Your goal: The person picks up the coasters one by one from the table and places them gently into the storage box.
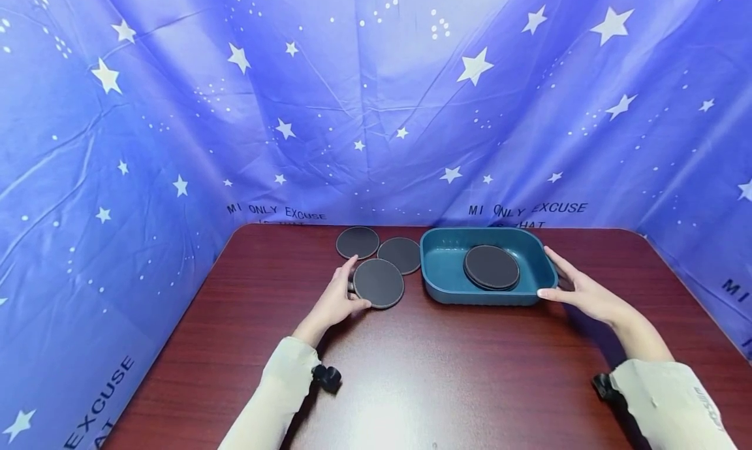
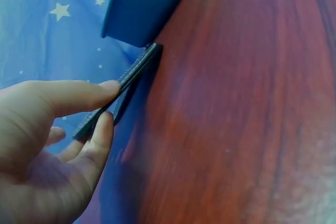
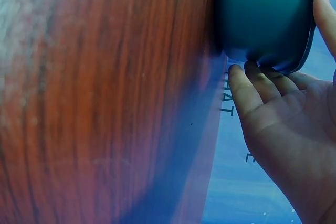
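Observation:
Between thumb and fingers, my left hand [image 1: 337, 298] pinches a round dark coaster [image 1: 378, 283] with a stitched rim. In the left wrist view this coaster [image 2: 131, 74] appears edge-on, tilted above the wood. Two similar coasters lie just behind it on the table, one at the back left [image 1: 357, 242] and one nearer the box [image 1: 399, 255]. My right hand [image 1: 593, 296] grips the right end of a teal rectangular box [image 1: 446, 298], thumb at the front corner and fingers against the end wall. Inside the box rests a small stack of coasters [image 1: 492, 267].
The reddish-brown wooden table [image 1: 235, 345] reaches back to a blue curtain [image 1: 364, 110] printed with stars and lettering. Curtain also hangs along both sides. A small black device [image 1: 327, 378] is strapped at the left wrist, and another [image 1: 603, 386] at the right.

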### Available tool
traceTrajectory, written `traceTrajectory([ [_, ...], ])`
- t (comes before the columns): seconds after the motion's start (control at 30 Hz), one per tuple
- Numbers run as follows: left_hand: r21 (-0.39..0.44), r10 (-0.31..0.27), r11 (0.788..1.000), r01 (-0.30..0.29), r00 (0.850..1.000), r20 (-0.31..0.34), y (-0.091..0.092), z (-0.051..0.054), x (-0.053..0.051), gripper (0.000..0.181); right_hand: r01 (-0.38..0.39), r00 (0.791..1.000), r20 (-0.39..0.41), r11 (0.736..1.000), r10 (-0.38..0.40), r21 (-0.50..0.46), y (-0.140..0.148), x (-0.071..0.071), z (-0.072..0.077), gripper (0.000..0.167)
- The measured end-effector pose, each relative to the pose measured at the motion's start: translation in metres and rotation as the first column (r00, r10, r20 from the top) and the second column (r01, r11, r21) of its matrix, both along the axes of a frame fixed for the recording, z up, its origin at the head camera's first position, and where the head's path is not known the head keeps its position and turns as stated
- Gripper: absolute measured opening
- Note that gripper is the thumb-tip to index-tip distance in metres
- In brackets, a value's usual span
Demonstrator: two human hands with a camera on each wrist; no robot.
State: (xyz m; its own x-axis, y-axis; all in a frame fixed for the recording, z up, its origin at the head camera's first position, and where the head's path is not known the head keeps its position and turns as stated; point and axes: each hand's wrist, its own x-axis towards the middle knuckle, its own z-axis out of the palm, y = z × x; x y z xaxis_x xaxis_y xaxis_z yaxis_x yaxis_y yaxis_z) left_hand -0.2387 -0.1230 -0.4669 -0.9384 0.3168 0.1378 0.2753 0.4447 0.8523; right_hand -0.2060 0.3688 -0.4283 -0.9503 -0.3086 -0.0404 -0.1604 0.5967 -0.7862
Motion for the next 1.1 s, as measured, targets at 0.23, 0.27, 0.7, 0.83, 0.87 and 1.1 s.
traceTrajectory([
  [0.23,0.302,0.065,0.945,-0.127,0.976,0.208,-0.006,0.0,-0.002,0.071,-0.009,1.0,0.008,1.0,0.009,-0.015,-0.001,0.0,-0.002,0.093],
  [0.27,0.331,0.075,0.93,-0.158,0.965,0.252,-0.007,0.001,-0.002,0.07,-0.011,1.0,0.01,1.0,0.011,-0.016,-0.001,0.0,-0.002,0.093],
  [0.7,0.428,0.178,0.841,-0.332,0.916,0.36,-0.013,0.005,-0.005,0.059,-0.004,0.999,0.046,1.0,0.005,-0.025,-0.001,0.0,0.001,0.094],
  [0.83,0.45,0.182,0.83,-0.33,0.922,0.342,-0.013,0.01,-0.005,0.06,-0.007,0.999,0.049,1.0,0.008,-0.027,0.0,0.0,0.0,0.094],
  [0.87,0.456,0.181,0.827,-0.328,0.924,0.336,-0.012,0.011,-0.005,0.06,-0.005,0.999,0.048,1.0,0.006,-0.026,0.001,0.0,0.0,0.094],
  [1.1,0.514,0.148,0.798,-0.315,0.929,0.34,-0.008,0.017,-0.005,0.06,-0.017,1.0,0.026,1.0,0.017,-0.025,0.001,0.0,-0.002,0.092],
])
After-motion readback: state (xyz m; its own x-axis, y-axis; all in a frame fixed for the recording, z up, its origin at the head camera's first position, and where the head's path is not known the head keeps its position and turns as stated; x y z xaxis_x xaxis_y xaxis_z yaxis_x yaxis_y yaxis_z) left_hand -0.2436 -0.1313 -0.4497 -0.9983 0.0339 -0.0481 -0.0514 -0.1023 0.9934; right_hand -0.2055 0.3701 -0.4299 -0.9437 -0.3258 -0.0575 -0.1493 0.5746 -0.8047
